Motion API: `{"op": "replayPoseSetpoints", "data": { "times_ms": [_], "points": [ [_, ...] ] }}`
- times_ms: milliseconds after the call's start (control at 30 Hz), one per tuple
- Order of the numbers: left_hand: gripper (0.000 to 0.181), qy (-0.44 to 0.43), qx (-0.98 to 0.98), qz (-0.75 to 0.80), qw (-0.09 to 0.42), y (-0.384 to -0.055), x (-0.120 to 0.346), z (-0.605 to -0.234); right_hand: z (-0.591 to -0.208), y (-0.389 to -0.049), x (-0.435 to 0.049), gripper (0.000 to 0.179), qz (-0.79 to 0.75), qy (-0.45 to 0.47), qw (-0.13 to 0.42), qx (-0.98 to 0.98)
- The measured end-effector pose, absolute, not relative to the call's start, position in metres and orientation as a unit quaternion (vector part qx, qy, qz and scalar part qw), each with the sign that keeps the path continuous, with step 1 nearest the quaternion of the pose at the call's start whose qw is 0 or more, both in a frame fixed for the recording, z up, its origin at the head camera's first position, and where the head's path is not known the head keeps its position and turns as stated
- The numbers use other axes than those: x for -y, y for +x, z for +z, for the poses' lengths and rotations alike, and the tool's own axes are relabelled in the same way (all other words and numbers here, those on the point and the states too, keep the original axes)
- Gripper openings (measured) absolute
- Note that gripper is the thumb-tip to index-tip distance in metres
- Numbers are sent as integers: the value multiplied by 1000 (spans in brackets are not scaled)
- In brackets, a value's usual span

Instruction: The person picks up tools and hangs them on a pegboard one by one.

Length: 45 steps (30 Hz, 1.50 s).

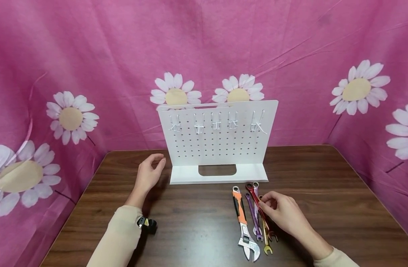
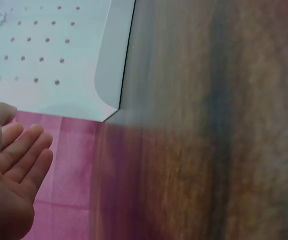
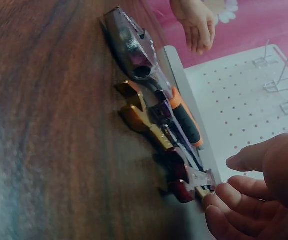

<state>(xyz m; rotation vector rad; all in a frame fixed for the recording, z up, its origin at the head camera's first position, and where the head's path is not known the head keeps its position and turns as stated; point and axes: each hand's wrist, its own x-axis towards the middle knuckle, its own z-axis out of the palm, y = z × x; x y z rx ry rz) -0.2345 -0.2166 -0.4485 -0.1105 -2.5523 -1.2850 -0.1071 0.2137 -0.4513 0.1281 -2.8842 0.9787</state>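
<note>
My right hand (image 1: 285, 213) hovers at the right side of a loose pile of wrenches, its fingertips near the ring end of a gold wrench (image 1: 266, 241). In the right wrist view a gap shows between thumb and fingers. A red wrench (image 1: 259, 208) lies across the pile, over a pale lilac wrench (image 1: 255, 186). Left of these are a purple wrench (image 1: 251, 207) and an adjustable wrench (image 1: 241, 211) with an orange and black handle. My left hand (image 1: 149, 174) holds nothing, its fingers loosely bent beside the left edge of a white pegboard (image 1: 220, 144).
Several white wire hooks (image 1: 216, 121) line the pegboard's upper part, and its base (image 1: 187, 176) has a cut-out slot. Everything stands on a dark wooden table (image 1: 190, 211). Behind it hangs a pink cloth (image 1: 130, 74) with large daisies.
</note>
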Motion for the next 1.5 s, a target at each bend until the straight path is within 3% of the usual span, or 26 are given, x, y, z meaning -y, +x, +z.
{"op": "replayPoseSetpoints", "data": {
  "times_ms": [233, 533, 1000, 1500],
  "points": [
    [36, -39, 860, -500, 91, -249, 217, -452, -458, -111, -214, 15, 317, 25, 28, 948],
    [39, -52, 855, -511, 68, -262, 213, -453, -460, -116, -213, 17, 305, 28, 11, 952],
    [35, -44, 831, -548, 90, -272, 202, -447, -459, -122, -208, 23, 267, 26, -8, 963],
    [32, -54, 812, -572, 103, -278, 194, -441, -456, -121, -209, 14, 301, 6, -31, 953]
  ]
}}
